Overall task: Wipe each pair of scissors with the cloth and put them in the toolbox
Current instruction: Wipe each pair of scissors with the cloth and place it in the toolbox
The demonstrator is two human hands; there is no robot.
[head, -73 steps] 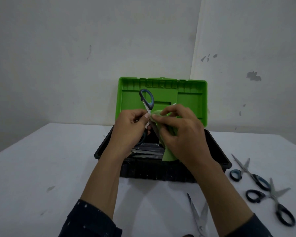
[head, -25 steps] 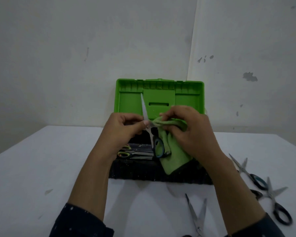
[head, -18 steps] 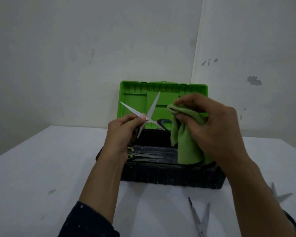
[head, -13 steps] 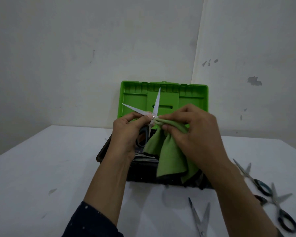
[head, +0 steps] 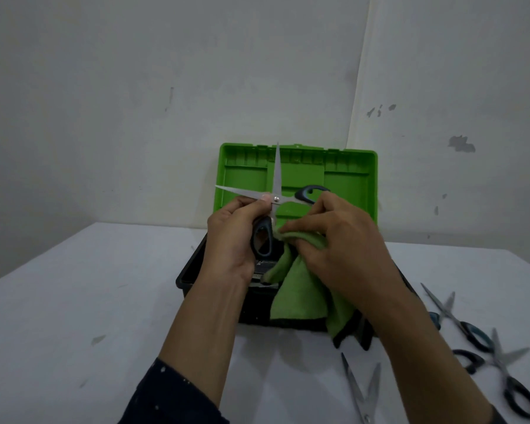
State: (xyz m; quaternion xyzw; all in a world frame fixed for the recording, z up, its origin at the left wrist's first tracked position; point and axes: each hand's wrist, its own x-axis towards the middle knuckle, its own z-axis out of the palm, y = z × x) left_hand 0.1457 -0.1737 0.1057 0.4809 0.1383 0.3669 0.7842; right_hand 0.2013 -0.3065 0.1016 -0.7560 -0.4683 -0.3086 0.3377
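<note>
My left hand pinches a pair of dark-handled scissors at the pivot, blades spread wide and pointing up and left. One handle hangs down by my palm, the other sticks out to the right. My right hand grips a green cloth and presses it against the lower handle. Both hands are above the toolbox, a black tray with its green lid standing open behind. Whatever lies inside the tray is mostly hidden by my hands and the cloth.
Three more pairs of scissors lie open on the white table at the right: one near the front edge, one beside the toolbox, one at the far right. Grey walls meet in a corner behind the box.
The scissors were turned blades-up and spread wider. My right hand has moved the cloth down from the pivot to the lower handle.
</note>
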